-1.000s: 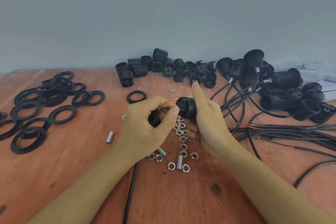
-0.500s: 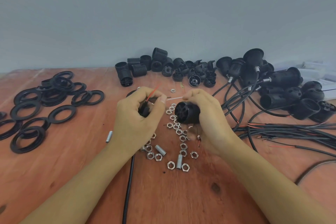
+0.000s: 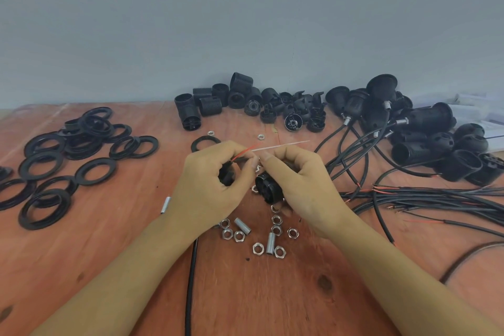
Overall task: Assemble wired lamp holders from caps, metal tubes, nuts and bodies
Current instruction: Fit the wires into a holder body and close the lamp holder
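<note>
Nearest, on the reddish wooden table (image 3: 109,267): one black cable (image 3: 191,281) running from the bottom edge up under the left wrist. Just beyond, loose metal parts scattered between the forearms: ten nuts (image 3: 257,249) countable, perhaps more hidden beneath the hands. Among them two short threaded tubes (image 3: 270,243); a third tube (image 3: 165,204) apart, beside the left wrist.

Above the nuts, left hand (image 3: 210,188), fingers curled round a small black cap (image 3: 226,176), thumb and forefinger pinching a red wire (image 3: 244,153) and a thin white wire (image 3: 281,145), both sticking out up and to the right. Just beside it, right hand (image 3: 305,185), fingers wrapped round a black lamp-holder body (image 3: 268,191), spoked end turned toward the camera. Cap and body near each other, left fingertips between.

Off to the left, a heap of flat black rings (image 3: 54,172), too overlapped for a sure count. One lone ring (image 3: 204,143) and two stray nuts (image 3: 261,136) just past the hands. To the right, a bundle of black leads (image 3: 436,199) with bared red ends.

Farthest, along the grey wall (image 3: 245,22): a row of loose black parts (image 3: 240,98), and at the right a pile of assembled holders (image 3: 425,120) with cords attached.
</note>
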